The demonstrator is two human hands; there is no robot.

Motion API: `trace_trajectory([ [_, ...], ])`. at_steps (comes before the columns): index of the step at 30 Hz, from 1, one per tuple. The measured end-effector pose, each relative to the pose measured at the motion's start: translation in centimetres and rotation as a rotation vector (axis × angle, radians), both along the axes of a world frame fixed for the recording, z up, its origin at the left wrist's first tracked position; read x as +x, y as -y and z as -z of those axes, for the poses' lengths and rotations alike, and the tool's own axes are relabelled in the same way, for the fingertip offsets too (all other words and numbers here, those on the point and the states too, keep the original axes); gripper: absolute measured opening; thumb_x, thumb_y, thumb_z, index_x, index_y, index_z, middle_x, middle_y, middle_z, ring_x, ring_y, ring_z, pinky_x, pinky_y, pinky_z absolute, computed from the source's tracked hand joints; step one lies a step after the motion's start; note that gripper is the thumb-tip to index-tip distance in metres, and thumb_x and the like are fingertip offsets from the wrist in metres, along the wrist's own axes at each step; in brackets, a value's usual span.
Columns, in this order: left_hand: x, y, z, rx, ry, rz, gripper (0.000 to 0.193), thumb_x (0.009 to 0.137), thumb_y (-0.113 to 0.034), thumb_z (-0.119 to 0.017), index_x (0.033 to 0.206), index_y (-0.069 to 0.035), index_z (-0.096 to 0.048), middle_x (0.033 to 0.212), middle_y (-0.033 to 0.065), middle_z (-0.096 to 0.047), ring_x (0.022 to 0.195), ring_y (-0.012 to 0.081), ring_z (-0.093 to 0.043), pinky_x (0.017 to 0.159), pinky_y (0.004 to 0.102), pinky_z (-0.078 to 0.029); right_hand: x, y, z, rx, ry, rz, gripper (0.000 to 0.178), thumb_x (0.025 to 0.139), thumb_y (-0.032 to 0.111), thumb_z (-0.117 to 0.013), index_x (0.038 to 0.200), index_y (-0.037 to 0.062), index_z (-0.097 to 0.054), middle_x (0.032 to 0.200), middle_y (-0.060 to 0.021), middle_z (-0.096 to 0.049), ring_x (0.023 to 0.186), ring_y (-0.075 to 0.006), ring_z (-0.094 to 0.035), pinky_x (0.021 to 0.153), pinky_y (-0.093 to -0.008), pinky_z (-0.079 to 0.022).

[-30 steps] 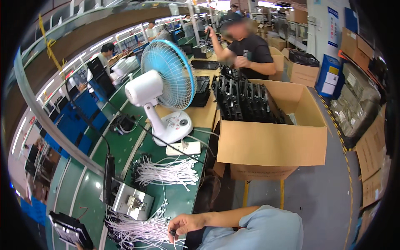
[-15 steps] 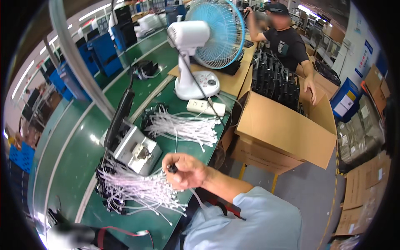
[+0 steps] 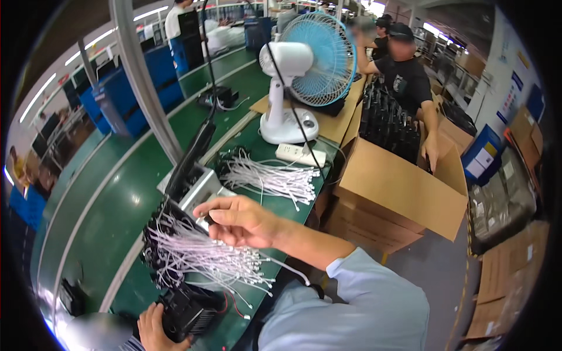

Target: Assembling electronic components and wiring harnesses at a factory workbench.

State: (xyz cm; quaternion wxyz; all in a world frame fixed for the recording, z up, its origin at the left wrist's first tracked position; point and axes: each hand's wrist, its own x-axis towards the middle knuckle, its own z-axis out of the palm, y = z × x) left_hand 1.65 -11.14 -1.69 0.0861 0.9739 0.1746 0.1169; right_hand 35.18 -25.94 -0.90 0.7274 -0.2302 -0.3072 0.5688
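Seen on my remote feed: a light blue sleeve, a green desk, white cables with black ends, a black plastic housing and red wires. I also make out a white electric fan with sky-blue blades, a silver-gray metal box, a plain tan cardboard carton, a black T-shirt with pale print, gray floor.

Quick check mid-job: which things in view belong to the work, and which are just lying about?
In the work, seemingly:
small dark piece, in the right hand
black housing, in the left hand
near white cable bundle

Apparently not part of it:
fan
white power strip
blue box
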Motion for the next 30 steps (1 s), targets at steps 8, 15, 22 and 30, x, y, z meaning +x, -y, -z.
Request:
trace_trajectory([
  [8,2.0,0.4,-1.2,0.090,-0.070,-0.015,0.085,0.056,-0.028,-0.079,0.132,-0.007,-0.048,0.130,0.0190,-0.050,0.118,0.0388,-0.046,0.101,0.0477,-0.035,0.2,-0.3,1.7,-0.024,0.073,-0.002,0.044,0.099,0.033,-0.048,0.130,0.0030,-0.047,0.099,-0.0116,-0.066,0.075,-0.0125,-0.063,0.054,-0.0227,-0.049],
  [15,2.4,1.1,-1.3,0.106,-0.084,-0.025,0.086,0.056,-0.028,-0.080,0.133,-0.007,-0.047,0.132,0.0190,-0.049,0.119,0.0387,-0.045,0.100,0.0480,-0.035,0.5,-0.3,1.3,-0.034,0.262,0.040,0.040,0.097,0.031,-0.052,0.124,0.0012,-0.048,0.105,-0.0130,-0.065,0.077,-0.0124,-0.063,0.052,-0.0221,-0.048],
  [22,2.8,2.4,-1.6,0.210,-0.081,-0.011,0.077,0.065,-0.024,-0.079,0.132,-0.006,-0.046,0.127,0.0179,-0.054,0.115,0.0378,-0.050,0.097,0.0457,-0.040,-0.5,-2.1,1.7,0.047,0.436,0.104,0.036,0.093,0.017,-0.061,0.121,0.0003,-0.045,0.099,-0.0122,-0.067,0.072,-0.0106,-0.060,0.058,-0.0236,-0.047],
  [30,2.7,3.3,-0.9,0.167,-0.007,-0.066,0.079,0.047,-0.018,-0.080,0.121,-0.012,-0.054,0.129,0.0168,-0.050,0.107,0.0347,-0.052,0.091,0.0448,-0.041,-5.0,-3.5,0.7,0.137,1.366,0.439,0.032,0.087,0.007,-0.061,0.116,0.0028,-0.049,0.099,-0.0158,-0.065,0.091,-0.0268,-0.067,0.073,-0.0357,-0.052],
])
